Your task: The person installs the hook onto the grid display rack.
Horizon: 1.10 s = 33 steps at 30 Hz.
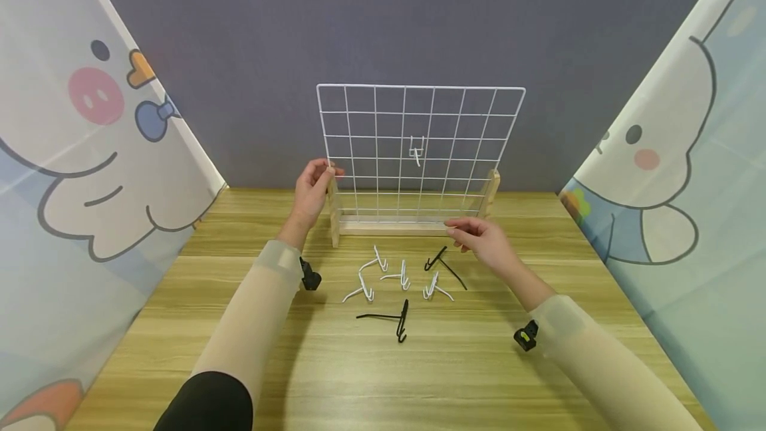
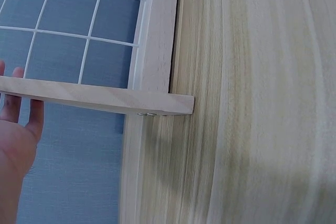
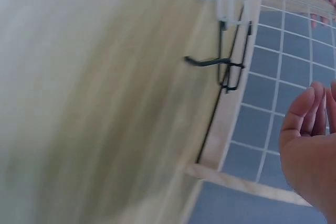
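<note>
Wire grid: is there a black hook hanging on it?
No, the only hook hanging on the wire grid is a white hook; both black hooks lie on the table.

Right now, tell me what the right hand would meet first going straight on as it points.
Likely the wire grid, perhaps its wooden base bar; the right hand points leftward across them in the head view, but depth is unclear.

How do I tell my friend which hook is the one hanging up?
At the back of the wooden table, find the white wire grid on its wooden stand. Near the grid's middle is a small white hook. It's the only one hanging; the other white hooks and two black hooks lie on the table.
</note>
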{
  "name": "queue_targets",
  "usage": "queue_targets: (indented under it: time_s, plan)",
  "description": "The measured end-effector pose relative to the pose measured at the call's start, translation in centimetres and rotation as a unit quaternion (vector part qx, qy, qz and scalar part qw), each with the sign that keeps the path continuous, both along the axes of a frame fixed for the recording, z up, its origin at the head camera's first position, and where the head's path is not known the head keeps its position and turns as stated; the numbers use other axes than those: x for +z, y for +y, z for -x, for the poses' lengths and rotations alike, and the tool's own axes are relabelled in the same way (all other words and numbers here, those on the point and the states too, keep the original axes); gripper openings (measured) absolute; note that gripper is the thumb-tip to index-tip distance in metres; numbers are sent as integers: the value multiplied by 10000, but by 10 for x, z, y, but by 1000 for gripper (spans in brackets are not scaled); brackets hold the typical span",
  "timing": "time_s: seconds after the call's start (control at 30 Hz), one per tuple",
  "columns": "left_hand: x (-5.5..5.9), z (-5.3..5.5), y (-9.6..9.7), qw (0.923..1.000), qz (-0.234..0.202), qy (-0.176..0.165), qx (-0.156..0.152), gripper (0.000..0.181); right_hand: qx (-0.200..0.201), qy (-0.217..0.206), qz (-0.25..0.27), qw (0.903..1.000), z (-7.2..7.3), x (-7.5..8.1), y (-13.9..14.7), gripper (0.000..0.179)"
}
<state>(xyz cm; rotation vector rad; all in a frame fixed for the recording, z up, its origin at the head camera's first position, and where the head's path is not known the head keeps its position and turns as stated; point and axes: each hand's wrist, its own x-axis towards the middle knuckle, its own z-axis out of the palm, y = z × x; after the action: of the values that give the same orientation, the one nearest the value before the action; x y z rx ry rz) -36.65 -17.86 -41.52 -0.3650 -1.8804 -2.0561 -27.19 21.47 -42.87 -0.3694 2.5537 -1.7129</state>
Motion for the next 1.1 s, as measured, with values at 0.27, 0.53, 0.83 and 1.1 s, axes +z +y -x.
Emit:
queue_targets:
  time_s: [0.27,0.53,0.83,1.1]
  plan:
    - [0,-1,-1,9999,97,-60,-17,24,260,-326,-281,9987,-4,-26,12,35]
    - [1,-2,-1,9999,70,-106,-35,23,667,-765,-405,9940,-6,-40,17,30]
    - [1,-1,1,9999,3,-102,-18,11,960,-1021,-772,9871,-4,-45,22,38]
    - [-2,0,-1,9999,-51,-88,-38,9,1001,-994,-953,9854,1,-51,22,36]
